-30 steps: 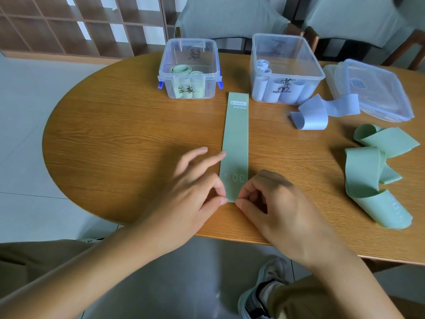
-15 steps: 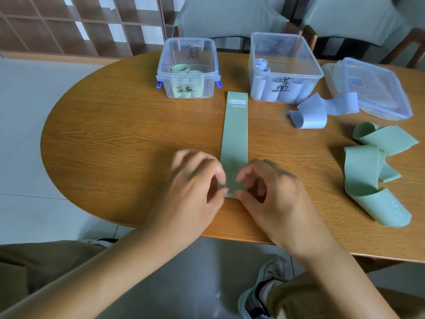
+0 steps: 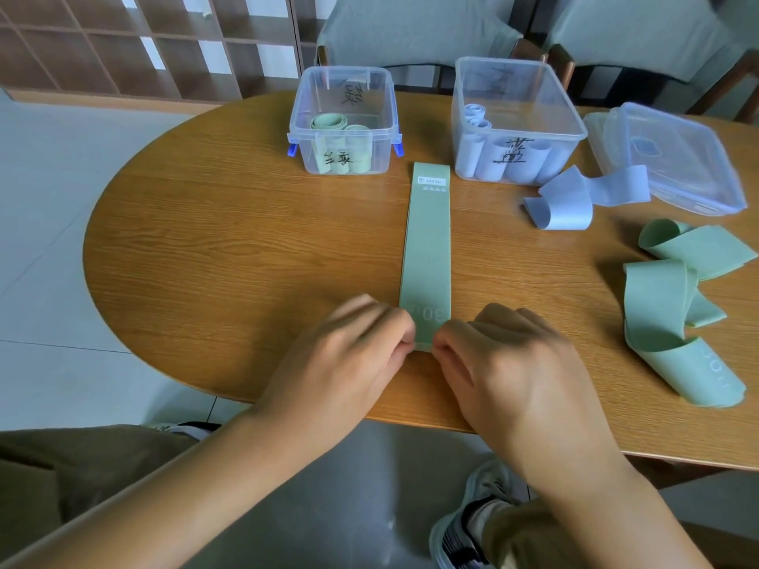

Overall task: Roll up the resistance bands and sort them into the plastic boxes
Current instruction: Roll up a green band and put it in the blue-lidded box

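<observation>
Green band end pinched from both sides: left hand (image 3: 349,355) fingers (image 3: 396,322) curled on its left corner, right hand (image 3: 513,371) fingers (image 3: 451,334) curled on its right corner, knuckles nearly meeting at lower centre of the frame. Flat green band (image 3: 427,248) stretched straight up the frame from the fingers, far end between the two boxes, near end well inside the table (image 3: 230,256) edge. Bare wood left of the band out to the rounded rim; narrower bare strip on its right. Upper centre: small clear box (image 3: 304,129) with green rolls (image 3: 328,123) standing inside. Right of it: larger clear box (image 3: 571,129) with blue rolls (image 3: 476,115). Further right: clear lid (image 3: 677,158), a loose blue band (image 3: 571,203) touching it. Right edge of the frame: loose green bands (image 3: 657,297), curled and overlapping, well apart from the hands.
</observation>
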`<state>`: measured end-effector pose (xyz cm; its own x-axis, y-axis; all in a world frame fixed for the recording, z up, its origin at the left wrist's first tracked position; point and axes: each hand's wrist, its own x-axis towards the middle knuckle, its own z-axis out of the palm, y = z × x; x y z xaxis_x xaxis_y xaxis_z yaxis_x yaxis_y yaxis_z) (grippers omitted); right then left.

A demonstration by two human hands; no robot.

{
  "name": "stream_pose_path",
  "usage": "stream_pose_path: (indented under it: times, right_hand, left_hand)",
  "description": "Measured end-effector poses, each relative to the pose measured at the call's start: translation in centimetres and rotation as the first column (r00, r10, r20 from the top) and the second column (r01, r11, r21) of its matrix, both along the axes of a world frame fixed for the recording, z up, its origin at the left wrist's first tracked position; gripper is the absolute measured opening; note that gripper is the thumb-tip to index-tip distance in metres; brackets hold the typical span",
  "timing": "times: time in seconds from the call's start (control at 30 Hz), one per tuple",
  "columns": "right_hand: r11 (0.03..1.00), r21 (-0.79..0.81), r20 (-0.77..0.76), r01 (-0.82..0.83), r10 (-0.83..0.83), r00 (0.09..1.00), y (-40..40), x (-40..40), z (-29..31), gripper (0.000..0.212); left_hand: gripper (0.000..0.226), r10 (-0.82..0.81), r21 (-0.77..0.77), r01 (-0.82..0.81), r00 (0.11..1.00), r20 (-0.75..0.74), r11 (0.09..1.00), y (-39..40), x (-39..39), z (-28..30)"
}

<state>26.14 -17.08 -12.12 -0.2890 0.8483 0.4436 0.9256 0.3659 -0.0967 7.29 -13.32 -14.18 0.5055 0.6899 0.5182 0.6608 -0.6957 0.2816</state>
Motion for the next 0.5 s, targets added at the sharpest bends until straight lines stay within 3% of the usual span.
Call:
stream_pose_path:
  times: [0.17, 0.5]
  right_hand:
    - [0.998, -0.053, 0.064, -0.031, 0.034, 0.997, -0.3, 0.0, 0.1, 0.014]
    - [0.999, -0.01, -0.082, -0.042, 0.041, 0.996, 0.1, 0.3, -1.0, 0.015]
  left_hand:
    - [0.009, -0.066, 0.0, 0.066, 0.998, -0.017, 0.998, -0.1, -0.7, -0.5]
    - [0.008, 0.055, -0.099, -0.045, 0.993, 0.105, 0.994, -0.4, -0.1, -1.1]
